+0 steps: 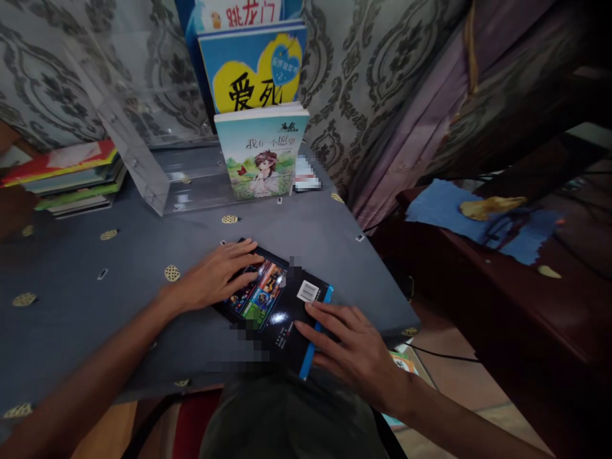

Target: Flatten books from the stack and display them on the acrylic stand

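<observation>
A dark book [296,322] lies slanted near the front edge of the table, back cover up, with a barcode, small colourful pictures and a blue edge on its right. My left hand [227,274] rests flat over its left part, fingers spread on the cover. At the right edge my right hand [351,344] grips the book, two fingers on the cover near the barcode; its thumb is hidden. Behind them, a light green book [265,159] with a drawn figure stands upright in front of a blue and yellow book [253,70].
A clear plastic rack [143,166] stands behind my left hand. Farther left is a stack of books [76,175]. To the right, a dark red surface [459,274] carries a blue cloth [442,207]. A patterned curtain [377,57] hangs behind the table [191,344].
</observation>
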Demonstrator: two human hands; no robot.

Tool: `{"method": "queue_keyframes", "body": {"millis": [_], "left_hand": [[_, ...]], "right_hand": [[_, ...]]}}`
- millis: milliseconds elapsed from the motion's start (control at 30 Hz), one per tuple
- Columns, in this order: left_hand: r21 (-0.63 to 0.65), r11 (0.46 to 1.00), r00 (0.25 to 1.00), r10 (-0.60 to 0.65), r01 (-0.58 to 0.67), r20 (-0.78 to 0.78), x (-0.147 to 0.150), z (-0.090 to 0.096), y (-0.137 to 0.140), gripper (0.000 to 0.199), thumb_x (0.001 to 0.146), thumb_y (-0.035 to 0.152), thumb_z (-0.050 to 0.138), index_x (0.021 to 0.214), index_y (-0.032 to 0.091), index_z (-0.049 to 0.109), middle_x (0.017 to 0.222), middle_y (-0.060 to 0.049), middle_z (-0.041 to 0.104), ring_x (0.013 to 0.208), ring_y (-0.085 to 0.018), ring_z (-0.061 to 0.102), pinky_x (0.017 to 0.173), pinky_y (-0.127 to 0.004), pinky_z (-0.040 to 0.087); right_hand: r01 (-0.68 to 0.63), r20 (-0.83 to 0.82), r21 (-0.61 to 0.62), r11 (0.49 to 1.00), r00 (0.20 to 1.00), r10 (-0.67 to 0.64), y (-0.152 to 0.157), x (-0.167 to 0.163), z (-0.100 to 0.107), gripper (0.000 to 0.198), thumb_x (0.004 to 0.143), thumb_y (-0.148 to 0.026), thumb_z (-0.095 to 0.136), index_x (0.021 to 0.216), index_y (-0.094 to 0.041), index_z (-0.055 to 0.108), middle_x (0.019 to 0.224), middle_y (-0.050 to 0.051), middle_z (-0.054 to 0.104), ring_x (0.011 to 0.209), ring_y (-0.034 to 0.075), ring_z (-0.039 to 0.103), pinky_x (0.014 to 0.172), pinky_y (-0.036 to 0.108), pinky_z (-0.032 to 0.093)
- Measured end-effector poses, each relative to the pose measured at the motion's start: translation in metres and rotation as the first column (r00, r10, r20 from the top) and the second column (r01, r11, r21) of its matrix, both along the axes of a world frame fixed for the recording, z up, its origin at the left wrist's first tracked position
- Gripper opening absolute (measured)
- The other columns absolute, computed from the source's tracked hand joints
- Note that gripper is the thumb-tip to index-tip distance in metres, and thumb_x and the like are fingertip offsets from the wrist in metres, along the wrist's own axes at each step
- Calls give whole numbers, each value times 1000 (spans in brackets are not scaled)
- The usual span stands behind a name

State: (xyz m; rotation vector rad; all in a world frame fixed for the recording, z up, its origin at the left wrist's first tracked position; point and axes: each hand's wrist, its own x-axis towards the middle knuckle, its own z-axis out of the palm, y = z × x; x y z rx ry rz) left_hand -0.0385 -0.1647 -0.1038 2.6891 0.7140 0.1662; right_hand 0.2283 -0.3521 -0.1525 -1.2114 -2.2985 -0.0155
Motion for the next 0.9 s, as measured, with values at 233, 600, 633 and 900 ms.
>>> {"method": "queue_keyframes", "body": {"millis": [233, 600, 633, 900], "left_hand": [[-558, 826, 966, 201, -78, 162, -12, 13, 30, 57, 99, 66, 42, 124, 26, 73, 139, -7, 68, 131, -29, 62, 114, -47, 45], [-873, 479, 680, 609, 93, 407, 0, -14, 42, 65, 79, 74, 69, 110, 17, 74, 110, -12, 78, 103, -28, 72, 91, -38, 55], [-877, 474, 663, 631, 82, 403, 3, -16, 42, 61, 76, 67, 76, 110, 18, 73, 110, -11, 78, 99, -26, 72, 89, -36, 55], [-825, 546, 651, 680, -145, 336, 20, -20, 58, 46, 77, 62, 72, 81, 17, 65, 67, 3, 62, 60, -12, 53, 58, -22, 42]], "right_hand": [[-179, -218, 91, 980, 956, 195, 17, -11, 22, 38, 104, -24, 51, 141, -21, 61, 102, 9, 79, 98, 24, 72, 77, 37, 63], [96, -730, -603, 792, 333, -596, 59, -5, 54, 56, 83, -73, 66, 60, -22, 64, 59, 1, 61, 52, 14, 54, 46, 26, 47], [35, -748, -616, 787, 285, -599, 62, -6, 50, 55, 80, -73, 69, 61, -22, 65, 62, 1, 63, 54, 15, 55, 46, 26, 49], [-199, -739, -674, 712, 185, -648, 58, -11, 34, 48, 70, -57, 87, 98, -23, 68, 71, -3, 64, 58, 13, 63, 48, 24, 59]]}}
